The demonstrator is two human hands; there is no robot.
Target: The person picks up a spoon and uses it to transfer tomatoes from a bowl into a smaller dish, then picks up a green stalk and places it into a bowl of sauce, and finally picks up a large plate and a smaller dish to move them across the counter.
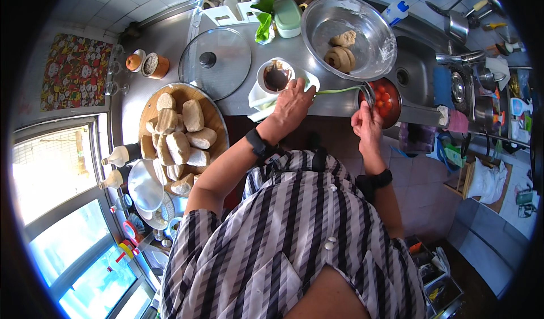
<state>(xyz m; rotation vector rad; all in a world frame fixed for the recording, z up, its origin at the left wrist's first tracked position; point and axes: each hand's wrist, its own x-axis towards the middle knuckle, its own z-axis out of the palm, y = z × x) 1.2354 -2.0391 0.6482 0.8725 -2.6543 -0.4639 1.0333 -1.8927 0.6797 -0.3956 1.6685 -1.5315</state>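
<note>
A long green scallion stalk (pixel 340 91) stretches between my two hands over the counter's front edge. My left hand (pixel 293 100) pinches its left end, above a white plastic tray (pixel 256 103). Pale green stalks lie partly hidden in that tray. Beside my left fingertips stands a white cup (pixel 262 80) with dark brown sauce (pixel 277 77) in it. My right hand (pixel 368 122) grips a metal fork (pixel 369 94), whose head meets the stalk's right end. Just right of the fork, a bowl (pixel 398 108) holds red cherry tomatoes (pixel 383 98).
A large steel bowl (pixel 312 34) with pieces of dough (pixel 341 59) stands behind my hands. Left are a glass lid (pixel 229 59) and a round wooden board (pixel 148 106) piled with floured buns (pixel 178 147). A sink (pixel 418 59) lies right, and a green-lidded box (pixel 287 17) at the back.
</note>
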